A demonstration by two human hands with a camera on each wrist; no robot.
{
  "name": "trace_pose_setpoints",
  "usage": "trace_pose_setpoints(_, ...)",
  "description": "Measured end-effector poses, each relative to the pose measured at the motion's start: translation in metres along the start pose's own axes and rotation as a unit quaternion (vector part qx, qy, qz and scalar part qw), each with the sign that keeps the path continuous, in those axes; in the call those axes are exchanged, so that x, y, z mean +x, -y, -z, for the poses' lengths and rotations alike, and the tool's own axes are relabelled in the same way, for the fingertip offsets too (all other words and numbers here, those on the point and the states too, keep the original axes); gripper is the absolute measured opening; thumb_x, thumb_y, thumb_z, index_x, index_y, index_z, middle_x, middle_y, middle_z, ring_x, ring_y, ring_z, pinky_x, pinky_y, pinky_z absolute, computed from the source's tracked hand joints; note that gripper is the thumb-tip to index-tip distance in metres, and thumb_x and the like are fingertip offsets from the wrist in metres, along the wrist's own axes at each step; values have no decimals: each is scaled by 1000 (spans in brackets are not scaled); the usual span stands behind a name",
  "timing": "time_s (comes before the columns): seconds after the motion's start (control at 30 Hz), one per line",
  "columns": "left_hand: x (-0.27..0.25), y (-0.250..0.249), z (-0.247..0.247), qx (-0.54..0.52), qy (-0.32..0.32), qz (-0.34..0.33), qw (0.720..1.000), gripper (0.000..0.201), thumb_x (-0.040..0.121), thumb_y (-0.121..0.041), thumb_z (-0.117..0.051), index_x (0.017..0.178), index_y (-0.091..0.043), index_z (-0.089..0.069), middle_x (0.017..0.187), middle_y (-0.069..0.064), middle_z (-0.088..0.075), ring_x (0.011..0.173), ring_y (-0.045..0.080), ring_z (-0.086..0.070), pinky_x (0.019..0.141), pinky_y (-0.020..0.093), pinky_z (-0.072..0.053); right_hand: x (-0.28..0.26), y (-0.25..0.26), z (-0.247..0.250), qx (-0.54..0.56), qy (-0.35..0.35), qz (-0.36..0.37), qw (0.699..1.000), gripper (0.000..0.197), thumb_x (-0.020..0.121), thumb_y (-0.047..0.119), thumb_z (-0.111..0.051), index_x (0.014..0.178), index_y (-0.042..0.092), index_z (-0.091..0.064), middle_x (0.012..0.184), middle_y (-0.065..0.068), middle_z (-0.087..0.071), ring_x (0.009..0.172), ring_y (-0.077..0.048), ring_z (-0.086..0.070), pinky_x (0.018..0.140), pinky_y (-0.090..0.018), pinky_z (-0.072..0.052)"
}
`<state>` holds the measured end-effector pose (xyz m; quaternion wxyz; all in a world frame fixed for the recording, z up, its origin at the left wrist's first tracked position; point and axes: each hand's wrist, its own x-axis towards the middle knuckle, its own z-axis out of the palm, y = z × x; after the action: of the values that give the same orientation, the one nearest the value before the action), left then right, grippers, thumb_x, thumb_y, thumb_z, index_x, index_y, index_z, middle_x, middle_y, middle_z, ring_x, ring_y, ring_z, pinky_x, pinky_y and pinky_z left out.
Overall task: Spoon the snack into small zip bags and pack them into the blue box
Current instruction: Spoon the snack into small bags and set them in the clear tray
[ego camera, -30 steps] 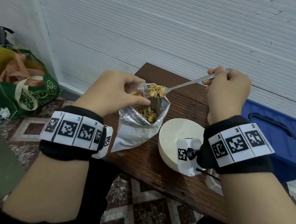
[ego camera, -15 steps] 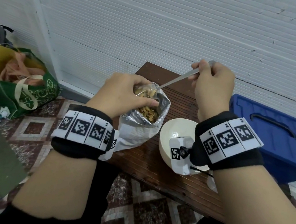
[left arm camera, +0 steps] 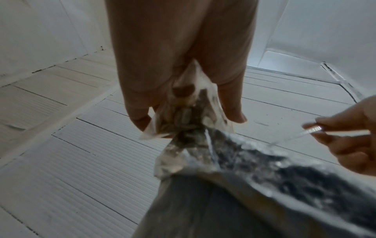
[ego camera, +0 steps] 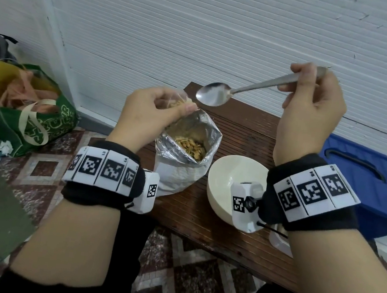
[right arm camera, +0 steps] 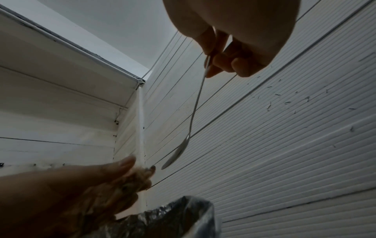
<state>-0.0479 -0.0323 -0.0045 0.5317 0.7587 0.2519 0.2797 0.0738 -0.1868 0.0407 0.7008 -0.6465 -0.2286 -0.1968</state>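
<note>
My left hand (ego camera: 165, 107) pinches a small clear zip bag (ego camera: 178, 101) with snack pieces in it, just above the far rim of the open foil snack bag (ego camera: 184, 167). In the left wrist view the zip bag (left arm camera: 183, 116) hangs between thumb and fingers. More snack (ego camera: 191, 146) lies inside the foil bag. My right hand (ego camera: 298, 79) grips the handle of a metal spoon (ego camera: 212, 96), whose bowl is empty and raised right of the zip bag. The blue box (ego camera: 367, 187) stands at the right with its lid on.
A white bowl (ego camera: 222, 178) sits on the brown slatted table (ego camera: 240, 128) between the foil bag and the blue box. A clear plastic item (ego camera: 278, 242) shows under my right wrist. A green shopping bag (ego camera: 17, 105) stands on the floor at left. The white wall is close behind.
The spoon, loaded over the foil bag a second ago, tipped into the zip bag and has since risen up and to the right, empty. My left hand stayed on the zip bag.
</note>
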Motion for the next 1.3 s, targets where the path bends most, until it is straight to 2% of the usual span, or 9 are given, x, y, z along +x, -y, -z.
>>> trace_pose_setpoints(0.1,-2,-4,3,-31,-23,-5,999,24,76,-44,-75,98,-35,-70,92,-14,-70,85,-3,-66,59,14,-52,-4,-8,5,-60,-22,-46,997,25,98,21,-47,80,22,-64,70,9,-64,62,0,-58,63,-15,-44)
trace_pose_setpoints(0.17,-3,-6,3,-50,-33,-19,998,33,77,-44,-74,106,-31,-71,94,-14,-71,87,-4,-67,67,17,-55,-12,-14,5,-116,8,-62,991,24,97,23,-49,83,19,-68,64,15,-60,61,5,-56,65,-12,-42)
trace_pose_setpoints(0.43,-10,-16,-3,-73,7,-70,995,26,76,-41,-74,102,-39,-69,95,-8,-73,92,2,-68,80,20,-55,-55,-38,0,-213,135,-92,963,26,94,25,-56,74,13,-64,62,13,-53,55,3,-47,55,-4,-33)
trace_pose_setpoints(0.7,-14,-23,-13,-98,45,-84,991,32,69,-42,-73,100,-35,-71,100,-12,-73,98,4,-68,86,31,-57,-54,-35,5,-165,147,-146,964,22,91,37,-59,81,18,-66,68,10,-56,67,-2,-50,61,-9,-36)
trace_pose_setpoints(0.87,-22,-32,-33,-107,78,-93,987,39,69,-43,-72,106,-31,-71,101,-10,-74,99,6,-68,90,35,-56,-43,-26,19,-110,72,-159,979,22,92,41,-56,86,21,-64,81,5,-62,75,-4,-54,64,-13,-39)
trace_pose_setpoints(1.07,-33,-39,-73,-133,100,-136,977,38,80,-25,-74,116,-14,-69,104,-11,-71,101,-1,-65,88,18,-51,-28,-10,50,-39,111,-153,981,36,87,39,-60,55,24,-65,50,13,-51,57,-6,-47,65,-27,-37)
trace_pose_setpoints(1.13,-38,-38,-87,-136,98,-157,973,37,81,-21,-74,117,-12,-69,107,-9,-70,105,5,-65,92,26,-52,-26,-8,61,-23,134,-155,978,38,84,37,-61,50,20,-57,48,9,-44,54,-10,-41,61,-29,-34)
trace_pose_setpoints(1.23,-43,-34,-107,-112,107,-183,971,42,82,-24,-74,122,-18,-65,107,-3,-71,103,13,-65,97,34,-50,-23,-8,78,-12,141,-164,976,40,88,16,-61,48,23,-58,44,13,-46,47,0,-42,54,-17,-32)
trace_pose_setpoints(1.3,-47,-31,-118,-91,129,-192,969,45,82,-25,-73,126,-21,-62,102,-14,-69,98,3,-63,97,23,-47,-22,-9,89,-23,145,-166,975,43,88,9,-59,49,25,-59,43,15,-49,48,3,-45,54,-14,-33)
